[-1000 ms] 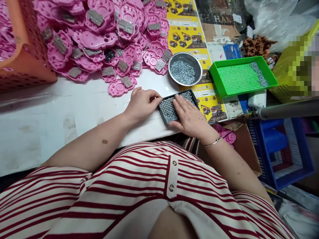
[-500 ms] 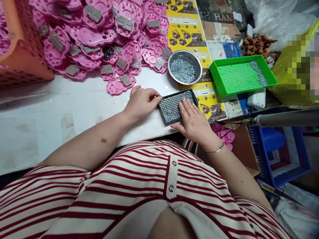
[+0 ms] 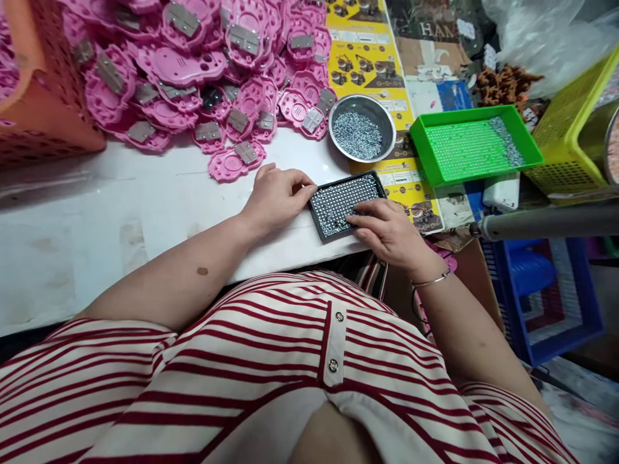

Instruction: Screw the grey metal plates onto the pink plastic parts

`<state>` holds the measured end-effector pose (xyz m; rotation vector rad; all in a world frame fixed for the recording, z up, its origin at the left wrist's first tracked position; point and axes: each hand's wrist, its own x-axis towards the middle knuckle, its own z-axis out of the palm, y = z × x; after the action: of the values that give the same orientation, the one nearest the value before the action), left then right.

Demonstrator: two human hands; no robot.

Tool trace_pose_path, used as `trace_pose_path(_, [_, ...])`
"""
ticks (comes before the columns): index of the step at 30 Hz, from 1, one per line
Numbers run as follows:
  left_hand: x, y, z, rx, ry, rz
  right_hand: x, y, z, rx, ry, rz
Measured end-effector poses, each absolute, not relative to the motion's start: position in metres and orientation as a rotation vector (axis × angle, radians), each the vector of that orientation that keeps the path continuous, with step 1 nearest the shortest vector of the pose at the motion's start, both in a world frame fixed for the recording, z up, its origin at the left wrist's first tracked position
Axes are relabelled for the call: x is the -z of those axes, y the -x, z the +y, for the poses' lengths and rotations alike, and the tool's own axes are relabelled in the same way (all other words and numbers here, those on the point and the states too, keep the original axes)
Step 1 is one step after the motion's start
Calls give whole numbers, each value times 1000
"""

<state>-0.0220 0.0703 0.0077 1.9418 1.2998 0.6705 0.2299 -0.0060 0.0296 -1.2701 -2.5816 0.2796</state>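
Observation:
A small black tray (image 3: 320, 230) lies on the white table, its grid covered with small shiny metal pieces (image 3: 341, 200). My left hand (image 3: 280, 196) pinches the tray's left corner between thumb and fingers. Over the tray's right part is my right hand (image 3: 387, 232), fingers apart, fingertips touching the metal pieces; nothing is seen held in it. Behind the tray stands a round metal bowl (image 3: 333, 140) with many similar pieces. To the right, a green tray (image 3: 442, 169) holds more of them heaped at its right end.
Pink plastic parts with metal plates (image 3: 188, 64) are piled at the back left beside an orange basket (image 3: 58, 103). At the right are a yellow basket (image 3: 563, 129), a grey cylindrical tool (image 3: 546, 224) and a blue crate (image 3: 536, 348). A yellow printed sheet (image 3: 367, 38) lies under the bowl.
My right hand has moved slightly right and toward me, its fingers now bent rather than laid flat on the tray. My left hand stays at the corner. The view has shifted slightly.

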Motion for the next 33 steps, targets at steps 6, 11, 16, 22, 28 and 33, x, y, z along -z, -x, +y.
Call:
trace_pose_path(6, [-6,23,70,-685,-1971,1296,-35,-197,6,-444,1366,-2387])
trace_pose_path(11, [-7,23,70,-672,-1973,1305,-42,-183,30,-800,1291,-2572])
trace_pose_path(16, [-9,22,70,-633,-1969,1312,-50,-206,37,-700,1432,-2528])
trace_pose_path(22, [-9,22,70,-660,-1958,1311,-46,-205,33,-668,1391,-2595])
trace_pose_path(28, [-7,23,70,-674,-1968,1297,-31,-189,33,-543,1360,-2541])
trace_pose_path(33, [-8,23,70,-665,-1953,1296,-41,-215,34,-598,1341,-2586])
